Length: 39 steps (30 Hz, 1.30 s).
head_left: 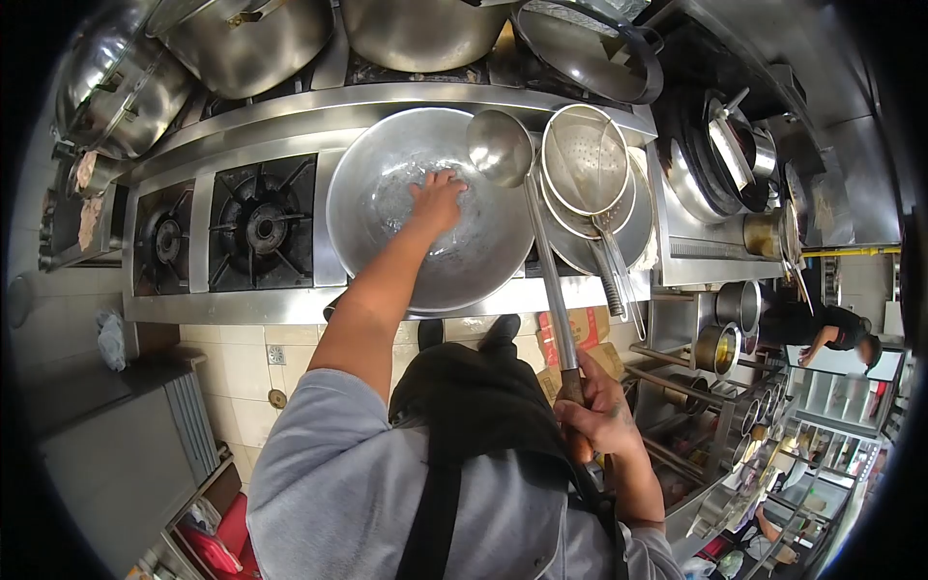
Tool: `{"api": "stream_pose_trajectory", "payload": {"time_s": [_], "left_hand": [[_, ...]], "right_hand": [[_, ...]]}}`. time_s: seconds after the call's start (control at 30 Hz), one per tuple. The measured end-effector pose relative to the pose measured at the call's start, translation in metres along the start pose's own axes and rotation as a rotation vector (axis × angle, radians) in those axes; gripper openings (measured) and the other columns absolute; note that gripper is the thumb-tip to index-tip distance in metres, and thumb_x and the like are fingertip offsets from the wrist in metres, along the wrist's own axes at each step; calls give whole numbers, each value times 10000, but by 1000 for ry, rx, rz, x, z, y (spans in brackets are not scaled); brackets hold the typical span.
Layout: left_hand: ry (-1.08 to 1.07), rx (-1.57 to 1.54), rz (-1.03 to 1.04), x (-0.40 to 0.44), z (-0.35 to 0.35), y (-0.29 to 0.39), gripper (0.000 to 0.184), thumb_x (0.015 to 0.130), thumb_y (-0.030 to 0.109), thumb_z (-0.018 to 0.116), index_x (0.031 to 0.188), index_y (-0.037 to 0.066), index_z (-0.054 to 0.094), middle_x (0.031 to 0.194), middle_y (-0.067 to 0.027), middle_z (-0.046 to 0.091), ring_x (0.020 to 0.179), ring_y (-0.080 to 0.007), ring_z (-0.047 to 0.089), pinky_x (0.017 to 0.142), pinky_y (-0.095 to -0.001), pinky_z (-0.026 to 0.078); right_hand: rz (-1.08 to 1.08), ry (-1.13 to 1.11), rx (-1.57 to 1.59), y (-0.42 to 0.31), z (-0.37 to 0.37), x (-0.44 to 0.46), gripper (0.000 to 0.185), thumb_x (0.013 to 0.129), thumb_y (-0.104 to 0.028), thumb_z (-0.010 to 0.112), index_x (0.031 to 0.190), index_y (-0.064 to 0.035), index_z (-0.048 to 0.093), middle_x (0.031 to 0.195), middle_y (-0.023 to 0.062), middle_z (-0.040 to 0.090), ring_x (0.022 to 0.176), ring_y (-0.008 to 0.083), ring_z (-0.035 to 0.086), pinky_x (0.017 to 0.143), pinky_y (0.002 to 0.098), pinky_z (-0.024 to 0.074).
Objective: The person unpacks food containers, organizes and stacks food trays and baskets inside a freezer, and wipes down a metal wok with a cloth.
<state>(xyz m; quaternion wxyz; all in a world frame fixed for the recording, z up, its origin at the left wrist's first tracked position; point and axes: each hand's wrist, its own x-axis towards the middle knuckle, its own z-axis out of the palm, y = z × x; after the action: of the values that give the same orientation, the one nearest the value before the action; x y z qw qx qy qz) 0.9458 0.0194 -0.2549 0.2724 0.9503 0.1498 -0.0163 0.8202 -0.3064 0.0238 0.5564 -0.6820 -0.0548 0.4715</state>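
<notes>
Fingers (594, 379) wrapped firmly round wood, the right hand (601, 416) had the ladle (500, 150) by its handle (572, 389), close beside the dark apron (464, 387)! Gripping so far back made sense: the long shaft did the reaching while the arm kept low. Then the left hand (440, 203), fingers loosely spread, down inside the big wok (474, 249); no tool showed there, though the palm was hidden and touching metal or not couldn't be told. The wok sat on the range (227, 309) straight ahead of the body, probably so both arms could get at it, and its inside shone wet. The ladle's bowl lay over the wok's far right side, perhaps giving the left hand room; propped or held clear, no telling. Just right of it, strainers (585, 159) were stacked over a metal basin (577, 253), likely to catch drips, handles turned conveniently toward the person. Beyond, large pots (242, 48) lined the back; off right, a co-worker (822, 327) leaned at a counter.
</notes>
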Motion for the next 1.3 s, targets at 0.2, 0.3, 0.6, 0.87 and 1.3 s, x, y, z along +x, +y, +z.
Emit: {"api": "stream_pose_trajectory", "payload": {"time_s": [0.2, 0.3, 0.6, 0.87, 1.3], "left_hand": [[-21, -43, -41, 1, -1, 5, 420, 751, 43, 607, 1130, 224, 614, 1391, -40, 378, 1299, -267, 304, 1045, -672, 150], [14, -66, -58, 1, 0, 8, 362, 747, 45, 613, 1072, 204, 617, 1387, -51, 374, 1295, -271, 302, 1050, -673, 130], [203, -462, -329, 26, 3, -13, 120, 698, 141, 680, 775, 131, 588, 908, -48, 621, 907, -275, 566, 929, -544, 342], [112, -1340, -455, 29, -7, -45, 132, 807, 189, 605, 797, 64, 561, 725, -80, 625, 728, -233, 610, 625, -389, 501], [-367, -2016, -60, 29, -68, 60, 159, 898, 203, 533, 778, 99, 522, 773, -77, 598, 734, -209, 596, 711, -386, 506]], "right_hand": [[19, 31, 32, -1, 4, -3, 770, 818, 16, 618, 1435, 48, 159, 745, 41, 560, 584, 99, 546, 527, 232, 446], [2, 18, 44, -5, 6, -2, 761, 818, 14, 622, 1434, 35, 174, 743, 43, 559, 586, 103, 549, 525, 234, 449], [-5, 49, 99, -3, 2, -10, 749, 811, 30, 606, 1438, 9, 197, 747, 49, 562, 580, 108, 550, 512, 250, 466], [-36, 139, 248, -9, -11, -29, 767, 729, -10, 655, 1405, 24, 296, 663, 62, 555, 507, 129, 531, 443, 232, 453], [-476, 241, 744, 9, -91, -94, 702, 764, -70, 622, 1339, 128, 270, 616, 100, 516, 383, 152, 506, 327, 246, 448]]}}
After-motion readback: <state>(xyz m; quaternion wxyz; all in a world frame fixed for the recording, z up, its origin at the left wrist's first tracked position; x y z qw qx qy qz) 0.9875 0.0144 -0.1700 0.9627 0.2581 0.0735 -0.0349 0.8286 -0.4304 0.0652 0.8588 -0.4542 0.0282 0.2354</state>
